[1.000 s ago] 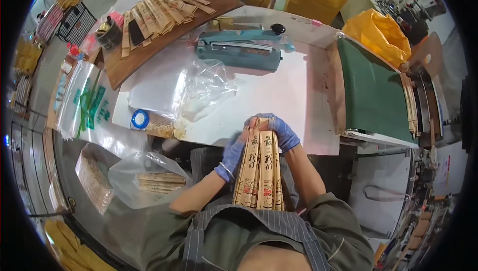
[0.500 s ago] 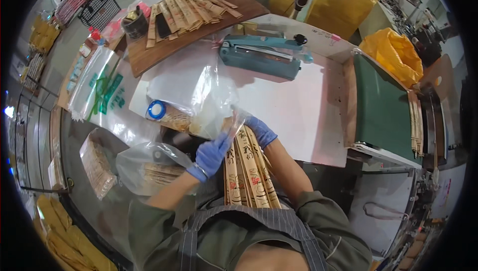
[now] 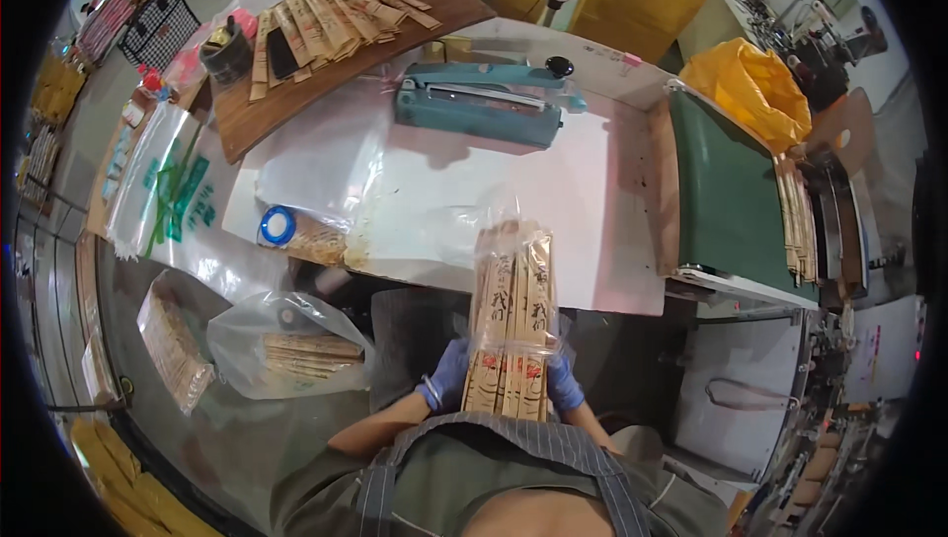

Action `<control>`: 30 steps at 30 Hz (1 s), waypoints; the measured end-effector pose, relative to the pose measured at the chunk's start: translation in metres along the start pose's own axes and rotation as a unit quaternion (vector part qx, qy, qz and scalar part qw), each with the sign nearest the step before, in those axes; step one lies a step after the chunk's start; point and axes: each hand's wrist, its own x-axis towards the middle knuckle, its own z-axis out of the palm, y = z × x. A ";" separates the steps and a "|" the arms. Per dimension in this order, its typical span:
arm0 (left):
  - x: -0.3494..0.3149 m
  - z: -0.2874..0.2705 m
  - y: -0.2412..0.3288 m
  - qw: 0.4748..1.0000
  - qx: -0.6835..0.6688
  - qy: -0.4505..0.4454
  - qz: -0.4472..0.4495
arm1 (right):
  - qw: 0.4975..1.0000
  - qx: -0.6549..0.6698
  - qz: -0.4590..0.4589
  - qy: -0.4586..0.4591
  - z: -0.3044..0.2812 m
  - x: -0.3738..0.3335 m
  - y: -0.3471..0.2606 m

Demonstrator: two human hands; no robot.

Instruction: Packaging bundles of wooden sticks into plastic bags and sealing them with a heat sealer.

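A bundle of tan paper-sleeved chopsticks (image 3: 507, 340) stands upright against my apron, its far end over the white table's near edge. A clear plastic bag (image 3: 513, 209) covers its upper part and bunches loosely past the far end. My left hand (image 3: 449, 373), in a blue glove, grips the bag's left side low down. On the right side my right hand (image 3: 564, 379), gloved too, holds the bag's edge. The bundle hides some fingers of both hands.
A teal heat sealer (image 3: 482, 108) sits on the white table (image 3: 434, 196). Left of it lie clear bags (image 3: 321, 167) and a blue-cored tape roll (image 3: 277, 226). More sleeved chopsticks (image 3: 321, 24) fan across a brown board (image 3: 237, 127). Filled bags (image 3: 306, 351) lie low at left.
The bag's opening has been pulled down over the chopsticks. Both hands have come down toward my body, one on each side of the bundle. The view has shifted slightly right.
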 end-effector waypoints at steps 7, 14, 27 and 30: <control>0.054 -0.045 0.043 0.760 0.616 0.031 0.203 | 0.930 0.094 0.353 0.039 0.123 0.130 -0.198; 0.155 -0.062 0.231 0.731 0.588 0.098 0.332 | 0.794 -0.564 -0.193 -0.125 0.110 0.259 -0.244; 0.126 -0.080 0.286 0.960 0.157 0.078 0.217 | 0.641 -0.597 -0.479 0.059 0.203 0.243 -0.330; 0.107 -0.058 0.276 0.962 0.086 -0.001 0.258 | 0.594 -0.668 -0.447 0.036 0.202 0.246 -0.287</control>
